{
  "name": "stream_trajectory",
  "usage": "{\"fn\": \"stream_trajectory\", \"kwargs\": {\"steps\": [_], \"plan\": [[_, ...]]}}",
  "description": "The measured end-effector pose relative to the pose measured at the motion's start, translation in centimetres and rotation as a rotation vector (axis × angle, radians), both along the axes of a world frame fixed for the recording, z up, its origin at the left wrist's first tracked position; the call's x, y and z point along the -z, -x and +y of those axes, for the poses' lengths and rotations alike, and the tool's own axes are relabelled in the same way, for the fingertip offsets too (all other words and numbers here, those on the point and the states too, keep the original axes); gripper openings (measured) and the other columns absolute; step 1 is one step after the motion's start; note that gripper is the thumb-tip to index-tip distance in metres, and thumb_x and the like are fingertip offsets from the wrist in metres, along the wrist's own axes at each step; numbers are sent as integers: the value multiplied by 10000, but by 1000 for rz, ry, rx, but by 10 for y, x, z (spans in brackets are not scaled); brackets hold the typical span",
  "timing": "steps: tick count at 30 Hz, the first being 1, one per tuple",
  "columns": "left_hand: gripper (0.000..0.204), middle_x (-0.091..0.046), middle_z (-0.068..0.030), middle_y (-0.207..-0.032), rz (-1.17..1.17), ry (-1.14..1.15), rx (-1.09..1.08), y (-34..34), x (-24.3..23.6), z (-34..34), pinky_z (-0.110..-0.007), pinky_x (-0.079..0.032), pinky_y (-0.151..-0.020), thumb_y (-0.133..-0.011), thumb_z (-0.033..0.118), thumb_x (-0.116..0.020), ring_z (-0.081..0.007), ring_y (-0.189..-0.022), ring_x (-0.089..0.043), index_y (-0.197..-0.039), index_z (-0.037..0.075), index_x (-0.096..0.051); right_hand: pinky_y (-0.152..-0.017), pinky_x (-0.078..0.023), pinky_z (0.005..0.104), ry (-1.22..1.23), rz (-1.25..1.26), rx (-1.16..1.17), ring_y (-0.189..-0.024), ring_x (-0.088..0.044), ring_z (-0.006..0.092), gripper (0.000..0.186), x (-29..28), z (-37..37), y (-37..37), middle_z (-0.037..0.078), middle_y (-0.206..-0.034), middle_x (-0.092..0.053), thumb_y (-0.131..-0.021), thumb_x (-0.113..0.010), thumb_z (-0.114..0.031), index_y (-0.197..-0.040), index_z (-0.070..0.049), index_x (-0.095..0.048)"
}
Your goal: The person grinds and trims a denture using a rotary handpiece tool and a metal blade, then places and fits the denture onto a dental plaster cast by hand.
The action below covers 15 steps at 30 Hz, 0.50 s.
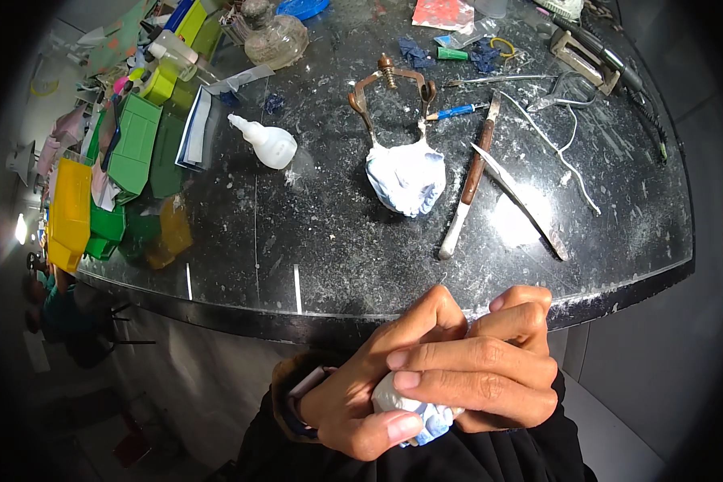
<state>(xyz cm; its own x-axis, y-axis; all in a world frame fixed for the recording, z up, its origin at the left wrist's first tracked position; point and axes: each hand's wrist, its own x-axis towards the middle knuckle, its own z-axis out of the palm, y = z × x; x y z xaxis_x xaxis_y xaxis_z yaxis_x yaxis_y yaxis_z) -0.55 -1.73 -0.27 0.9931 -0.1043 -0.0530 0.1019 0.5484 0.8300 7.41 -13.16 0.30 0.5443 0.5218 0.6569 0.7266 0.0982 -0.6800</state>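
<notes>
Just past the table's near edge, both hands close around a small white-and-blue plaster dental cast. My left hand grips it from the left, its thumb pressed along the near side. Fingers of my right hand lie bent across the top, hiding much of the cast. Further in stands a metal dental articulator with a lump of white-bluish plaster on it. To its right, a wax knife with a brown handle lies beside a slim metal blade tool.
A white squeeze bottle lies left of the articulator. Behind are a blue pencil, pliers, a pale wire and a glass burner. Green bins and a yellow bin line the left edge.
</notes>
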Motion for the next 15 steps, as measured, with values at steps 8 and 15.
{"fn": "stream_trajectory", "kwargs": {"steps": [8,15], "plan": [[499,-356,-83,-835,41,83,52,-2,-5,3,-277,-311,-701,-606,256,-497,-132,-784,-362,-965,-47,-327,-605,-270,232,50,-56,5,-655,-461,43,211,7,-4,-3,-117,-776,-648,-573,-694,-279,-746,-158,-688],[523,-324,-77,-902,142,144,201,-3,-9,16,-235,-387,-653,-676,295,-490,-126,-810,-387,-1039,-15,-278,-646,-278,256,-86,-44,-15,-705,-459,58,224,19,-3,-4,-88,-797,-649,-615,-700,-274,-826,-248,-627]]}}
